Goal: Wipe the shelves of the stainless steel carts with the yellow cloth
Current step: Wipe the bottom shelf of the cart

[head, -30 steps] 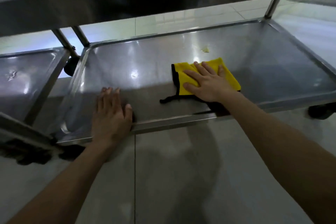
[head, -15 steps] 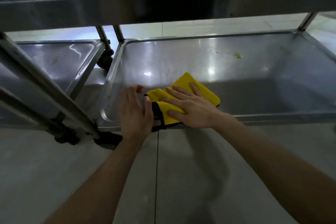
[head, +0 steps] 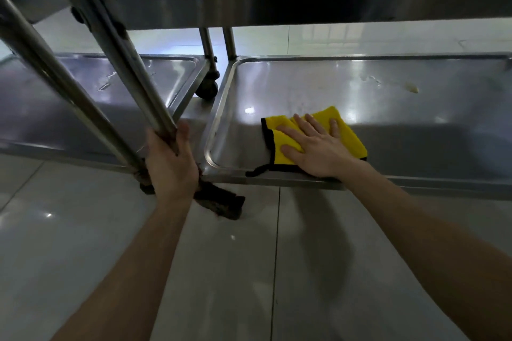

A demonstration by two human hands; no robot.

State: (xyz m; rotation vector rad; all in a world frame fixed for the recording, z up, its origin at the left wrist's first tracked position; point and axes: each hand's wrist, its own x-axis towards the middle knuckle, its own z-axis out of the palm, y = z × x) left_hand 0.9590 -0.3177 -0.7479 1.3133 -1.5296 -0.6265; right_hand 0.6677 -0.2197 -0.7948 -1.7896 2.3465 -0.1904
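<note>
A folded yellow cloth (head: 350, 135) with black edging lies on the bottom shelf (head: 415, 119) of the right stainless steel cart, close to its front left corner. My right hand (head: 318, 146) presses flat on the cloth with straight, spread fingers. My left hand (head: 170, 163) grips the cart's front left leg (head: 133, 72) low down, near the corner. A small yellowish spot (head: 412, 88) sits on the shelf farther back, to the right of the cloth.
A second steel cart's bottom shelf (head: 91, 97) stands to the left, with a black caster (head: 207, 88) between the two carts. The upper shelf (head: 277, 5) of the right cart hangs over the work area. Glossy tiled floor (head: 249, 271) fills the foreground.
My left hand left the shelf surface and took hold of the cart's front left leg. My right hand moved the cloth slightly right along the shelf. The view shifted right and lower.
</note>
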